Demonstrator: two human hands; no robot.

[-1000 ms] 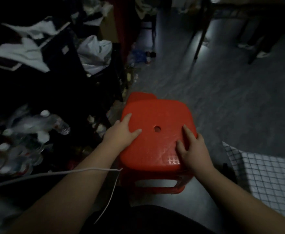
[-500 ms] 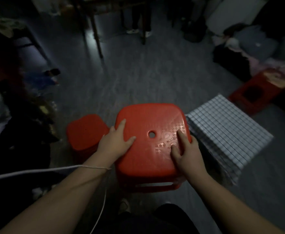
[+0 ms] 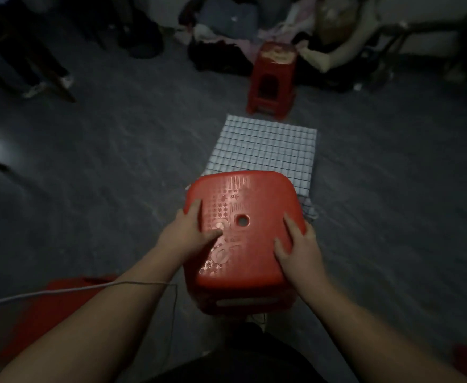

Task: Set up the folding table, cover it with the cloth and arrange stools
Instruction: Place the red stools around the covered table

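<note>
I hold a red plastic stool (image 3: pixel 251 217) in front of me by its two sides. My left hand (image 3: pixel 189 234) grips its left edge, thumb lying across the seat near the round centre hole. My right hand (image 3: pixel 298 247) grips the right edge, thumb on top. Just beyond the stool stands the small table covered by a white checked cloth (image 3: pixel 265 150); the stool's far edge overlaps its near side. A second red stool (image 3: pixel 272 81) stands on the floor beyond the table. A third red stool (image 3: pixel 52 308) shows at the lower left, partly behind my left forearm.
Piles of clothes and bags (image 3: pixel 226 26) line the far wall. A person's legs and shoes (image 3: pixel 47 81) stand at the upper left. A thin white cable (image 3: pixel 60 291) crosses my left forearm. Dark grey floor (image 3: pixel 102 167) spreads left and right of the table.
My view has swung to the right with the stool carried along. The checked table, earlier at the right, now lies straight ahead behind the stool. Both hands keep the same hold.
</note>
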